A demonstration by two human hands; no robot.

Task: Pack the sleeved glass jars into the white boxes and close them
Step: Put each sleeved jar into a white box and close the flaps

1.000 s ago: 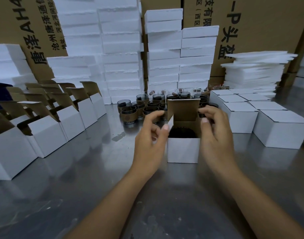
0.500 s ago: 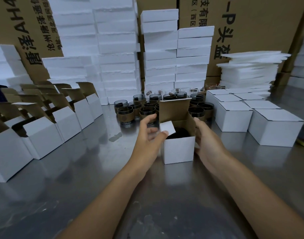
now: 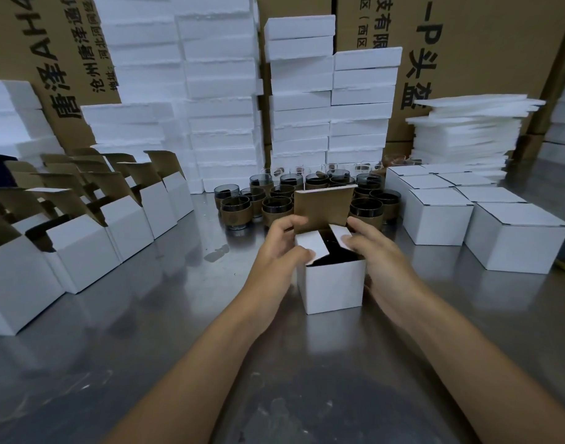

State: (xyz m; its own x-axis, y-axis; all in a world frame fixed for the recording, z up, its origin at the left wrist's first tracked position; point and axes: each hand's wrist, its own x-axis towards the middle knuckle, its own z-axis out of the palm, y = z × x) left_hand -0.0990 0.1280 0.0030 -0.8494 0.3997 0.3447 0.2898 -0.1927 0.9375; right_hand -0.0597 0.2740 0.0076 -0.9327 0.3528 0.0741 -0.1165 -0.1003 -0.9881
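The steel table (image 3: pixel 146 331) looks slick, so in my judgement a hard push downward could skate the white box (image 3: pixel 334 283) away from the person and into the cluster of sleeved glass jars (image 3: pixel 274 203) standing just behind it toward the far edge, knocking one over. The tall lid (image 3: pixel 323 205), brown inside and upright at the box's back, is the next risk. If it is folded before both side flaps lie flat, its tuck tab would likely catch on a raised flap and crease, or leave the box gaping. The left side flap (image 3: pixel 310 246) and right side flap (image 3: pixel 340 237) are both only partly down, with a dark gap between them. Uneven thumb pressure could bend one inward onto the jar, and if the dark jar (image 3: pixel 337 254) sits high or tilted, which the view does not settle, the flaps would not close level. The box stands about mid-table, between the open boxes (image 3: pixel 82 238) along the left side and the closed boxes (image 3: pixel 467 219) at the right. The left hand (image 3: pixel 281 248) cups the box's left wall with its thumb pressing the left flap. The right hand (image 3: pixel 371 254) cups the right wall, thumb on the right flap. The jar lies inside the box, directly between and slightly below both thumbs, touched by neither.
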